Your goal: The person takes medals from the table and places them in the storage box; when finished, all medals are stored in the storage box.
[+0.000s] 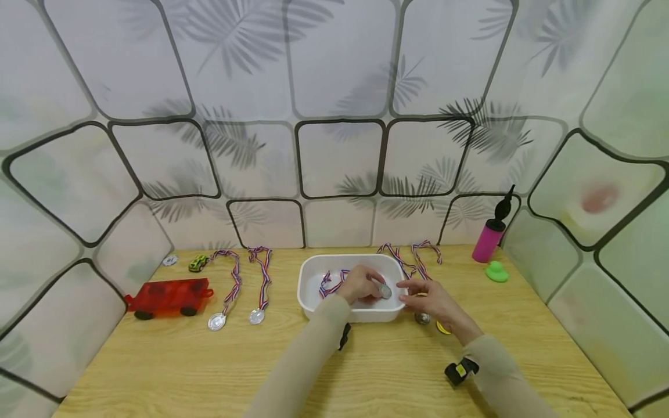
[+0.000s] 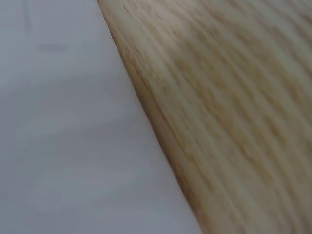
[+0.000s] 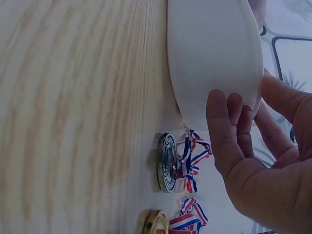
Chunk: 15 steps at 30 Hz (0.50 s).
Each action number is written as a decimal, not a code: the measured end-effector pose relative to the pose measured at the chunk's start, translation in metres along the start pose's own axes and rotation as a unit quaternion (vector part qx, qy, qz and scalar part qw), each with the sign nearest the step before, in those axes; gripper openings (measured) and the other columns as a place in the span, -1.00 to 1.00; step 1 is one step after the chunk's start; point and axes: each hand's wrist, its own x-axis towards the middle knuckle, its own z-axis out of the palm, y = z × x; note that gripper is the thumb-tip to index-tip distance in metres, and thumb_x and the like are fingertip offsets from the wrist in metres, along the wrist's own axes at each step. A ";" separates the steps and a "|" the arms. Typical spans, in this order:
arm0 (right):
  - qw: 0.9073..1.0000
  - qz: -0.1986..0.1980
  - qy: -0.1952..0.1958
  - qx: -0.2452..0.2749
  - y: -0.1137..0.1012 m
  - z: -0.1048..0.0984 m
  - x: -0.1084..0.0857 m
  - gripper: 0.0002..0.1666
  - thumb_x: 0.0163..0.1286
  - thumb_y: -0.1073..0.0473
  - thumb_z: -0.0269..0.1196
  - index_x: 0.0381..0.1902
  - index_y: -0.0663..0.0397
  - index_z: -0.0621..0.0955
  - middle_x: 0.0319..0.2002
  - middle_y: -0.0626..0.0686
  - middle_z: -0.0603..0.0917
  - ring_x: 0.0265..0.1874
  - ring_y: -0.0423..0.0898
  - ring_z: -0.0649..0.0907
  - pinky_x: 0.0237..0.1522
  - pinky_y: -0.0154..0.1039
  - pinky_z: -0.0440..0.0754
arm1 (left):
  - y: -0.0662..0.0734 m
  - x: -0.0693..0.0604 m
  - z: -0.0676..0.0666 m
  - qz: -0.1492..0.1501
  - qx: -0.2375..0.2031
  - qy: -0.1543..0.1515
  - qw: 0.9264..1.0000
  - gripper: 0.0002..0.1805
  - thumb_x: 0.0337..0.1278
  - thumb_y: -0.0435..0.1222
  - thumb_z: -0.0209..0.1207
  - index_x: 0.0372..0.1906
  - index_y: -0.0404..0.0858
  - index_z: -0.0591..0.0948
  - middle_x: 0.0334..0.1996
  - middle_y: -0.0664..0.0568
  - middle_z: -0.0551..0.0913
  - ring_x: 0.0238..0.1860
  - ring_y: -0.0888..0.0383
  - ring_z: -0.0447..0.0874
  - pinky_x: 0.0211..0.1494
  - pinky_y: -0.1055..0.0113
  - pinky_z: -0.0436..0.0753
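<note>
My left hand [image 1: 360,283] reaches into the white plastic tub [image 1: 313,264] and pinches a silver medal [image 1: 385,291] at its fingertips. A striped red, white and blue ribbon [image 1: 329,284] lies in the tub beside this hand. My right hand [image 1: 431,299] is at the tub's right end, its fingers loosely extended. One finger reaches the rim, and the thumb stands near the outer wall in the right wrist view. Below that hand are a silver medal [image 3: 167,162] and a gold medal [image 3: 156,223], with striped ribbons. The left wrist view shows only tub wall [image 2: 73,136] and tabletop.
Left of the tub lie two silver medals [image 1: 256,316] with ribbons, a red toy wagon [image 1: 172,297], a yellow-green toy car [image 1: 197,263] and a round white-and-silver disc [image 1: 169,260]. At the right stand a pink pump [image 1: 488,241] and a green rubber duck [image 1: 496,271]. Patterned curtains surround the table.
</note>
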 end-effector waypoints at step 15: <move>1.000 0.007 -0.003 -0.008 -0.001 -0.001 0.001 -0.45 0.34 0.22 0.31 0.22 0.40 0.50 -0.21 0.10 0.51 -0.26 -0.13 0.63 -0.11 -0.13 0.73 | 0.000 0.004 0.000 0.011 0.051 -0.010 0.999 -0.65 -0.17 -0.56 0.36 -0.14 -0.37 0.73 -0.44 -0.03 0.65 -0.58 0.22 0.52 -0.51 0.46 0.56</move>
